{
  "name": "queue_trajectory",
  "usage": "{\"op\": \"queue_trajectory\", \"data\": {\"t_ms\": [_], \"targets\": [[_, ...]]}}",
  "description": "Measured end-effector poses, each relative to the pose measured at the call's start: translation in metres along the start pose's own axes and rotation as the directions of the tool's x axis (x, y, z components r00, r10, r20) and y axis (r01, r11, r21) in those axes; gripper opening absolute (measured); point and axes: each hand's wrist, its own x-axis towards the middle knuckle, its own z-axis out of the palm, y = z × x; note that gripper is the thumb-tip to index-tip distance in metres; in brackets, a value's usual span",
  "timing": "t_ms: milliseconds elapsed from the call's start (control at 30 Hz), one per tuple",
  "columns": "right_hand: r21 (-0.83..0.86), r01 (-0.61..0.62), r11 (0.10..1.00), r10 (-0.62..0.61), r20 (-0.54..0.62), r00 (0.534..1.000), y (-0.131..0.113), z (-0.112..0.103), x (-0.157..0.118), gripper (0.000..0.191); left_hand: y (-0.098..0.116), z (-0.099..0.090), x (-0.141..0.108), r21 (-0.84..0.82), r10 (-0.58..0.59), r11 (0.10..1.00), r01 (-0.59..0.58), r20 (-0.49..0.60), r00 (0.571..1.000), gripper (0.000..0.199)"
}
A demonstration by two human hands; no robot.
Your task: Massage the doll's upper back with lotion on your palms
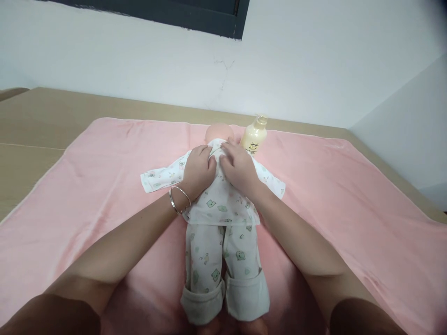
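Observation:
A baby doll (219, 132) lies on its back with its head away from me, its face hidden from this angle. It wears a white long-sleeved shirt (223, 204) printed with small green animals, and matching trousers (206, 260) with cuffs turned up. Spread across the shirt's upper chest on the left is my left hand (199, 170), thumb apart from the fingers, two bangles (174, 200) at the wrist. My right hand (240, 167) rests opposite, its fingertips at the collar and its thumb apart. Both sleeves stretch outward.
Beyond my right hand stands a pale yellow pump bottle (254, 135), beside the doll's head. A pink blanket (115, 195) lies under everything, over a wooden surface (45, 116). A white wall (174, 70) with a dark frame (209, 18) rises behind.

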Motion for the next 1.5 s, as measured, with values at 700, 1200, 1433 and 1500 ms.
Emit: {"op": "queue_trajectory", "data": {"t_ms": [700, 1200, 1433, 1500], "targets": [[-0.053, -0.088, 0.995, 0.072, -0.246, 0.967, 0.056, -0.102, 0.032, 0.062, 0.037, -0.036, 0.05, -0.585, -0.191, 0.784, 0.207, 0.091, 0.977, 0.035], [-0.187, -0.018, 0.982, 0.026, 0.041, 0.999, 0.079, -0.061, 0.046, 0.069, 0.049, 0.021, 0.165, -0.753, 0.092, 0.613, 0.238, 0.368, 0.925, 0.066], [-0.308, -0.064, 0.949, 0.057, -0.032, 0.998, 0.056, -0.048, 0.044, 0.072, 0.048, 0.002, 0.146, -0.686, 0.019, 0.702, 0.192, 0.287, 0.958, 0.068], [-0.324, -0.087, 0.942, 0.069, -0.068, 0.995, 0.05, -0.043, 0.047, 0.073, 0.051, -0.005, 0.134, -0.678, 0.014, 0.705, 0.207, 0.305, 0.952, 0.07]]}}
